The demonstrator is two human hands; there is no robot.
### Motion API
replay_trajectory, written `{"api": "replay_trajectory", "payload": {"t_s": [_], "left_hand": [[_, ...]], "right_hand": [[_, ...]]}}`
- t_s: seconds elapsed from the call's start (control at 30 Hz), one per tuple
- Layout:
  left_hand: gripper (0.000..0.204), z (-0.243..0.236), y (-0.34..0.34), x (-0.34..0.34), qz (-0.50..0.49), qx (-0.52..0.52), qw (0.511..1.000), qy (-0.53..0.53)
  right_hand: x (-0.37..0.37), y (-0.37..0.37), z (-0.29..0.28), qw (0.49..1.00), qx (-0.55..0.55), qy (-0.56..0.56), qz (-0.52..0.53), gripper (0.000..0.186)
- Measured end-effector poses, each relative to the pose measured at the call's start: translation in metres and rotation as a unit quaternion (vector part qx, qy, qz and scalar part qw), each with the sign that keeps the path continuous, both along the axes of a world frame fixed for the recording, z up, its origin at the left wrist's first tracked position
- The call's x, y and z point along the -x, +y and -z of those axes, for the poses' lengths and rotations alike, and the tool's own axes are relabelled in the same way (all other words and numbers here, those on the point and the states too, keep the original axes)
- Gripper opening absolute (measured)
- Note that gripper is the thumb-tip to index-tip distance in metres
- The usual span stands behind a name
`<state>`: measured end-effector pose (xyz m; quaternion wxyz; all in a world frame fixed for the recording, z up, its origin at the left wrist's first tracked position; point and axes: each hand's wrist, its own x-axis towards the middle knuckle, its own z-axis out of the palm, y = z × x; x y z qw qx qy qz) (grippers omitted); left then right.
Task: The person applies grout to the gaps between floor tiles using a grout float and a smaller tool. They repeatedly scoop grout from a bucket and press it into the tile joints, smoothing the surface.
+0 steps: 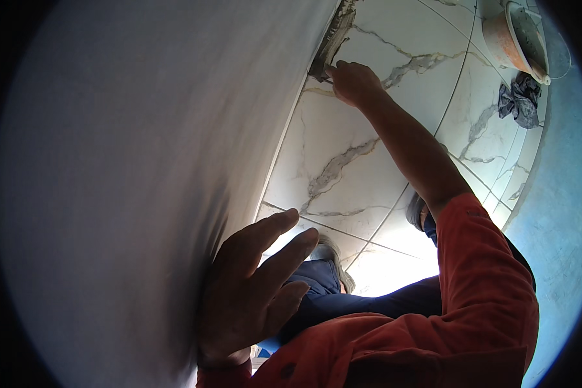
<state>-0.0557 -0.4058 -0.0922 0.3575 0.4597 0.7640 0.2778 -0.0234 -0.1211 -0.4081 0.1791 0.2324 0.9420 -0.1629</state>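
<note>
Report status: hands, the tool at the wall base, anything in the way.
Left hand flat on white wall, fingers spread. Right hand pressing trowel with grey mortar into wall-floor joint. Bucket and dark rag sit apart on marble tiles; nothing obstructing.

— What is seen away from the work?

— A floor of white marble-patterned tiles (368,129) with grey veins is shown. An orange bucket (507,39) is tipped on it at the upper right.

— And near the bucket?

— A crumpled dark cloth (520,98) is laid just below it. A pale blue wall (556,213) is seen along the right.
</note>
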Motion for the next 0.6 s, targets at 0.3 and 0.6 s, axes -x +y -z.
{"api": "replay_trajectory", "payload": {"t_s": [0.3, 0.6], "left_hand": [[0.051, 0.003, 0.003, -0.001, -0.015, -0.016, 1.0, 0.013], [0.05, 0.005, 0.003, -0.001, -0.01, -0.027, 0.999, 0.025]], "right_hand": [[0.006, -0.031, 0.011, 1.0, 0.017, 0.011, 0.021, 0.022], [0.009, -0.014, -0.013, 0.999, 0.024, -0.04, -0.013, 0.019]]}}
